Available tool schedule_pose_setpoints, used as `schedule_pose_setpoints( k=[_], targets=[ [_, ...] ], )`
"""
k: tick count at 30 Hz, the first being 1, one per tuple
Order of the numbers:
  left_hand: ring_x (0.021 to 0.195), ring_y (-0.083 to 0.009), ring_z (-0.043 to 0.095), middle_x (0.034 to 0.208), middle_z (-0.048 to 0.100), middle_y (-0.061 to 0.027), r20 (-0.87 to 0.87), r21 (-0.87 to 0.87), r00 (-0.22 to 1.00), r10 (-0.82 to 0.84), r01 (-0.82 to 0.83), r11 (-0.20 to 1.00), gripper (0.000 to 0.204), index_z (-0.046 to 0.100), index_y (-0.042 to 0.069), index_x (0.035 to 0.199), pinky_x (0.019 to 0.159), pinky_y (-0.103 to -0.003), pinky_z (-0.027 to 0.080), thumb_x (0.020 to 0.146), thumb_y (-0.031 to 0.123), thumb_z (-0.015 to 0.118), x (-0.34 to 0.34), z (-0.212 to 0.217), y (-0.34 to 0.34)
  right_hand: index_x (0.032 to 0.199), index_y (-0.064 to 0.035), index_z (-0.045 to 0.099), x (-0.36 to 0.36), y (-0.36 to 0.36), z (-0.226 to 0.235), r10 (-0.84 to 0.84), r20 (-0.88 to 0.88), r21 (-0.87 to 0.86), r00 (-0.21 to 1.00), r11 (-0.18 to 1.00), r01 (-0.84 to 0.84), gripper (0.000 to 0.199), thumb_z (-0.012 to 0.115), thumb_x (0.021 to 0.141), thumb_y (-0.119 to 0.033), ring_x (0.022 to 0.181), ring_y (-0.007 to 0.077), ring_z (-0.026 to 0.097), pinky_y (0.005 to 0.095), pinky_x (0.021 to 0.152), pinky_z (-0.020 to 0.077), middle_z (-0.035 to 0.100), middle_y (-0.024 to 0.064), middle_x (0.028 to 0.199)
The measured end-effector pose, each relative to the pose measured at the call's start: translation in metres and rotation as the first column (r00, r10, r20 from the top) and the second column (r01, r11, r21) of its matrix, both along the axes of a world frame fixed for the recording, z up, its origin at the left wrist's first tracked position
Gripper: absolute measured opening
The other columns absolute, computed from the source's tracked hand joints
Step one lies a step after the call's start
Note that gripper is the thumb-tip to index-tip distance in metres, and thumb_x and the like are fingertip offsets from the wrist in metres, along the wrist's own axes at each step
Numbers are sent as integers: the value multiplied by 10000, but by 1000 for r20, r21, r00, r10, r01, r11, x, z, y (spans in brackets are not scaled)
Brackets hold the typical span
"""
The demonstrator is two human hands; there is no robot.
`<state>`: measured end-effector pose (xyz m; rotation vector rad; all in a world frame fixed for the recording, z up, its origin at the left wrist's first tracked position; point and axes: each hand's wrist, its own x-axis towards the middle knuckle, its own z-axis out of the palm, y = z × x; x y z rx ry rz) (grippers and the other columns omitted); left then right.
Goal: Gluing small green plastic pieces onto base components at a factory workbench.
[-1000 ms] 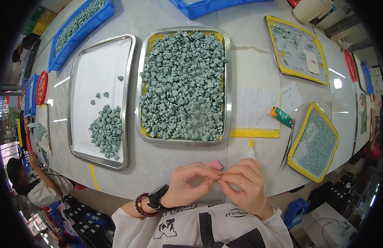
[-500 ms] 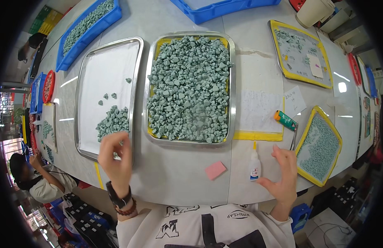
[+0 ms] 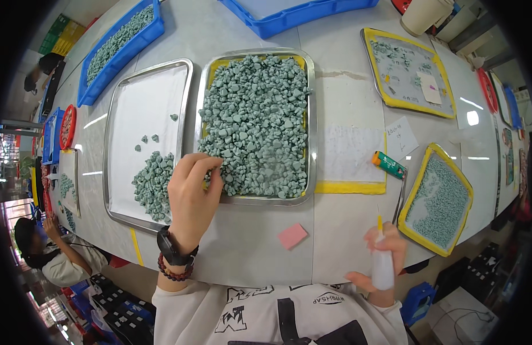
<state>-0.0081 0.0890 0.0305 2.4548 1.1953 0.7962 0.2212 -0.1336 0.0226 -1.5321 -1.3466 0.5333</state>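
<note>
My left hand (image 3: 192, 190) is over the near left corner of the middle metal tray (image 3: 309, 132), fingers closed in a pinch at the pile of small grey-green stone-like pieces (image 3: 257, 123). Anything between its fingertips is hidden. A white squeeze bottle (image 3: 383, 265) with a thin yellow nozzle stands nearly upright in my right hand (image 3: 397, 247), fingers wrapped round it and thumb apart, near the table's front edge. To the left, a paper-lined metal tray (image 3: 142, 109) holds a smaller heap of the pieces (image 3: 153, 187) and a few loose ones.
A pink paper slip (image 3: 292, 236) lies before the middle tray. Right of that tray are a written sheet (image 3: 353, 152), a green-and-orange tube-like object (image 3: 389, 165), tweezers (image 3: 400, 198) and yellow-edged trays (image 3: 435, 198). Blue bins (image 3: 93, 83) stand farther back. Another person (image 3: 65, 247) sits at the left.
My left hand has moved right from the left tray's heap to the middle tray's corner. My right hand has taken hold of the bottle, which stood on the table. The view has shifted slightly.
</note>
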Motion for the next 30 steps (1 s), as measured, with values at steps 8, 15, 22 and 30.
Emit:
schedule_pose_setpoints(
  k=[8, 15, 22, 30],
  targets=[
    [822, -179, 610, 918, 593, -92, 579, -715, 812, 71, 464, 523, 256, 662, 21, 910, 682, -309, 514, 717, -125, 580, 21, 12, -66, 996, -77, 412, -25, 15, -7, 40, -556, 270, 830, 953, 135, 530, 568, 839, -558, 684, 187, 479, 300, 629, 431, 484, 43, 685],
    [835, -194, 601, 940, 573, -104, 457, -551, 814, -358, 575, 605, 201, 634, 2, 932, 695, -286, 510, 740, -57, 642, 31, -20, -90, 1098, -47, 421, -40, 35, -12, -30, -363, -3, 931, 1000, 31, 512, 518, 888, -503, 805, 217, 514, 376, 769, 445, 563, 106, 841],
    [754, -204, 566, 940, 554, -66, 314, -413, 538, -782, 819, 398, 240, 617, 62, 981, 624, -309, 500, 749, 93, 670, 44, -20, -110, 1114, 1, 490, -30, 35, -16, -129, -379, 194, 916, 957, 215, 485, 595, 868, -404, 899, 245, 529, 386, 814, 439, 607, 120, 905],
    [816, -173, 515, 874, 492, -49, 153, -232, 360, -921, 919, 320, 176, 593, 78, 879, 665, -282, 467, 715, 140, 582, 66, -25, -139, 1096, -43, 433, -28, 38, -8, -275, -413, 194, 868, 905, 379, 578, 529, 851, -557, 781, 203, 510, 393, 775, 430, 549, 101, 802]
  ],
)
